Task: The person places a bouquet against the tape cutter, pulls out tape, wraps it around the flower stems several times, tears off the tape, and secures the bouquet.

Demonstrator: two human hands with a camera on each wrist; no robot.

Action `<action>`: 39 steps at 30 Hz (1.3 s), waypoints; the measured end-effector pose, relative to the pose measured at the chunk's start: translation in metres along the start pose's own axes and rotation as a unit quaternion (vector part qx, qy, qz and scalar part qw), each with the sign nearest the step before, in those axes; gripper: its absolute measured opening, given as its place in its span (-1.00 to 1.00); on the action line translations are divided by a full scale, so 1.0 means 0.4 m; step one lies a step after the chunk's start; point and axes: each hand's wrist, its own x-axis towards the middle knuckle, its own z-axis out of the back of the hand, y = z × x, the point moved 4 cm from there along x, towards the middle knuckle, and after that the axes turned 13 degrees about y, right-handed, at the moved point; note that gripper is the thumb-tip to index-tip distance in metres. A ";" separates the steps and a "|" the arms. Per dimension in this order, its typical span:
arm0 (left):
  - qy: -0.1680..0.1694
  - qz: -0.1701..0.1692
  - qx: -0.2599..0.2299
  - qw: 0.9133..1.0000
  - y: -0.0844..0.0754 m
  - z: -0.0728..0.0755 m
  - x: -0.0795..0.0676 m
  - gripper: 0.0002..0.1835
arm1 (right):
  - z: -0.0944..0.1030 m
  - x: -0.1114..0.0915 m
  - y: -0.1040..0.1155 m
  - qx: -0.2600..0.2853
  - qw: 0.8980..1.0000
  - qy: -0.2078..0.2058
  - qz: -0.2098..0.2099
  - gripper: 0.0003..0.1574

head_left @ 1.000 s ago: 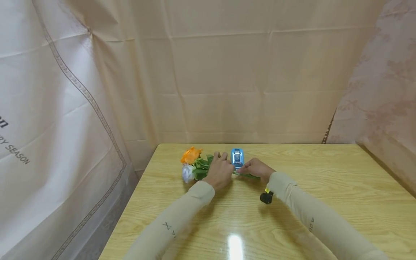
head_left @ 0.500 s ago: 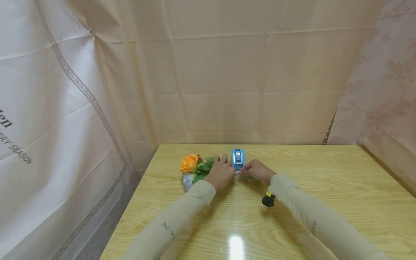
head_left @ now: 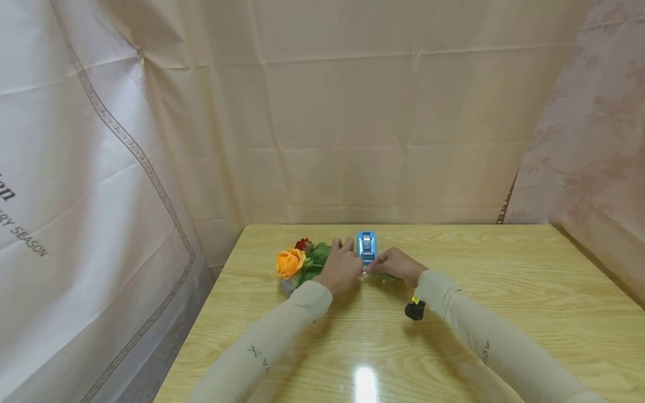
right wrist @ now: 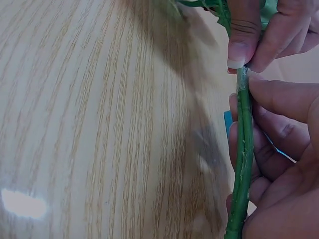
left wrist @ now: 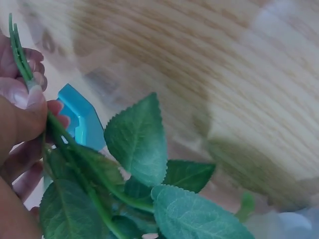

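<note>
Several artificial flowers are bunched together over the table. An orange rose point(head_left: 290, 263), a red flower point(head_left: 303, 244) and a pale, partly covered flower point(head_left: 288, 285) stick out to the left. My left hand point(head_left: 344, 267) grips the bunch below the leaves point(left wrist: 135, 142), thumb against the green stems point(right wrist: 241, 154). Clear tape point(right wrist: 242, 79) lies around the stems just under the left thumbnail. My right hand point(head_left: 398, 264) holds the stems with curled fingers, its thumb pressed at the tape. Close behind both hands stands a blue tape dispenser point(head_left: 367, 248).
The wood-grain table point(head_left: 484, 280) extends to the right and toward the front. Under the right wrist is a small black object point(head_left: 415, 310) with a yellow part. A beige sheet point(head_left: 342, 140) hangs behind the table, with more sheeting at both sides.
The bunch has turned in the hands: the orange rose moved down toward the front, the pale flower slipped behind the left arm, and the red flower came into sight. Both hands stay nearly in place.
</note>
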 end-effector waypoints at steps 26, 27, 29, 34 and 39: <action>-0.095 -0.040 0.154 0.983 -0.003 0.007 -0.030 -0.84 | -0.003 0.000 0.027 -0.072 0.992 0.100 0.022 -0.66; -0.098 -0.042 0.160 0.981 -0.004 0.009 -0.030 -0.82 | 0.000 -0.002 0.028 -0.078 0.992 0.100 0.027 -0.66; -0.098 -0.044 0.166 0.980 -0.005 0.013 -0.032 -0.79 | 0.004 -0.005 0.030 -0.086 0.991 0.096 0.040 -0.66; -0.093 -0.043 0.151 0.983 0.003 0.017 -0.038 -0.76 | -0.002 -0.009 0.037 -0.088 0.991 0.071 0.068 -0.61; -0.149 -0.062 0.114 0.980 0.013 0.011 -0.049 -0.76 | -0.018 -0.014 0.042 -0.090 0.993 0.045 0.061 -0.61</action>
